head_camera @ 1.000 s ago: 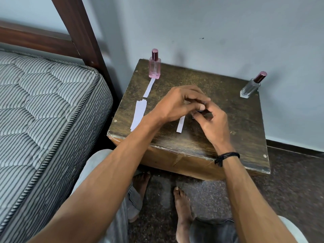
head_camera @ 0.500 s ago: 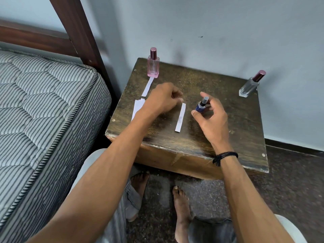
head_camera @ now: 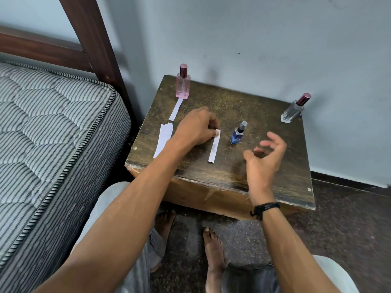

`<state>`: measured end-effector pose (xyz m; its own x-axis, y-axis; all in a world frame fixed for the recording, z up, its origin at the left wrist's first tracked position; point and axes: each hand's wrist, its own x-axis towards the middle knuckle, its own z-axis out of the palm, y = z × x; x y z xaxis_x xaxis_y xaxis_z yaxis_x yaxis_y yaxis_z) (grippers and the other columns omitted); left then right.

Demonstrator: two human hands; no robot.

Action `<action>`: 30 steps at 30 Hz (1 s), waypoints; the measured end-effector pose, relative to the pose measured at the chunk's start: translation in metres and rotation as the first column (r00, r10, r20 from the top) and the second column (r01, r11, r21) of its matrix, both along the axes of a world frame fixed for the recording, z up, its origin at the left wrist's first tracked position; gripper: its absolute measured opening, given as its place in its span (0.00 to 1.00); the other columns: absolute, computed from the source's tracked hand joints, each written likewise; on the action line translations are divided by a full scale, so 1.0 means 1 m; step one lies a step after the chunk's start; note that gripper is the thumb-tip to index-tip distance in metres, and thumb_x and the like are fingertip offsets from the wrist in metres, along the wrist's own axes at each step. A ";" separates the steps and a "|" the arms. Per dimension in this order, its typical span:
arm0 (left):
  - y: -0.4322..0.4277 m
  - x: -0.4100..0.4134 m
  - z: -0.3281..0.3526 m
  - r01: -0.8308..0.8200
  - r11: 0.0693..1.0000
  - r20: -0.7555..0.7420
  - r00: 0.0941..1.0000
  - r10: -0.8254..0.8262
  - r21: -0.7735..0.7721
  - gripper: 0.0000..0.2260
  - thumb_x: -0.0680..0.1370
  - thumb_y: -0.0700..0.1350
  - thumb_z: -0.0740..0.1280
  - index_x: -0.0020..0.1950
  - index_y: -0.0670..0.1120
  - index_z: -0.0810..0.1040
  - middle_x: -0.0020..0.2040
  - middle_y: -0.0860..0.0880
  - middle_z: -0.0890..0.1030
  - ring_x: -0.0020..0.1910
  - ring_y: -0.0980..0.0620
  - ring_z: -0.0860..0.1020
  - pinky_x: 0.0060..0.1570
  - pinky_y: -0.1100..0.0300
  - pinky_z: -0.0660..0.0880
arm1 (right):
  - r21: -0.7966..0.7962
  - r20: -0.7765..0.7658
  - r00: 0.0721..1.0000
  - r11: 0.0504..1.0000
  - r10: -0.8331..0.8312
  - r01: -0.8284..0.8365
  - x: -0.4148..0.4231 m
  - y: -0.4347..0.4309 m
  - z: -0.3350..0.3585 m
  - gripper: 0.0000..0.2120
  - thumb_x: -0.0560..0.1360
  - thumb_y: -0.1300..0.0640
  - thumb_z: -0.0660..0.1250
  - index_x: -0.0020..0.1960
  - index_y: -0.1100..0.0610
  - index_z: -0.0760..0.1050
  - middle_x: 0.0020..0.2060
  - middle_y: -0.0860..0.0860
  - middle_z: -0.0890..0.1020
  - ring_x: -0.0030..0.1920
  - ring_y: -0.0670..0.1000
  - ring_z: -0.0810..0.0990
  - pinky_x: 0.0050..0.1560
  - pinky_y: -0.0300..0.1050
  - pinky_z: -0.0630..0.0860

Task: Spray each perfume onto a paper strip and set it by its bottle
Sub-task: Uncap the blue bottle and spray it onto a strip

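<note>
- Small dark wooden bench [head_camera: 264,170] against wall, bed [head_camera: 53,134] at 9 o'clock of it.
- Blue spray bottle [head_camera: 237,134] upright mid-bench, cap off, nozzle bare, untouched by either hand.
- Paper strip [head_camera: 214,147] flat on bench just at 9 o'clock of blue bottle, near but apart, faint grey mark mid-strip.
- Left hand [head_camera: 196,127] curled, knuckles up, thumb tip pressing far end of that strip onto bench; not lifting it.
- Right hand [head_camera: 264,157] open, fingers spread and loosely bent, holding nothing, at 5 o'clock of blue bottle, apart from it; motion-blurred.
- Black band on right wrist [head_camera: 265,208].
- Pink bottle [head_camera: 183,84] upright at bench's 11 o'clock corner, dark red cap on.
- Second strip [head_camera: 176,109] lying just at 6 o'clock of pink bottle, far end touching or nearly touching base; cannot tell which.
- Stack of spare strips [head_camera: 164,138] at bench's 9 o'clock edge, partly hidden under left forearm.
- Clear bottle [head_camera: 293,112] at 2 o'clock corner, dark red cap on, no strip beside it.
</note>
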<state>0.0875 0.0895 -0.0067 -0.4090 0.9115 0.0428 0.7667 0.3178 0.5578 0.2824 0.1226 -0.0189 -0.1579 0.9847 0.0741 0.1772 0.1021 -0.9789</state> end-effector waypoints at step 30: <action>-0.001 0.009 0.005 -0.007 1.000 -0.043 0.999 0.006 -0.014 0.02 0.75 0.47 0.74 0.46 0.52 0.86 0.44 0.57 0.75 0.49 0.52 0.77 0.47 0.54 0.75 | -0.295 -0.168 0.974 0.951 -0.149 0.094 -0.011 -0.013 0.012 0.25 0.71 0.75 0.67 0.60 0.50 0.71 0.46 0.51 0.76 0.33 0.40 0.74 0.36 0.37 0.74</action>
<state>0.0965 0.0882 -0.0018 -0.4128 0.9096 0.0472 0.7876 0.3305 0.5201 0.2716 0.1094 -0.0064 -0.0461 0.9798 -0.1945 -0.0175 -0.1955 -0.9806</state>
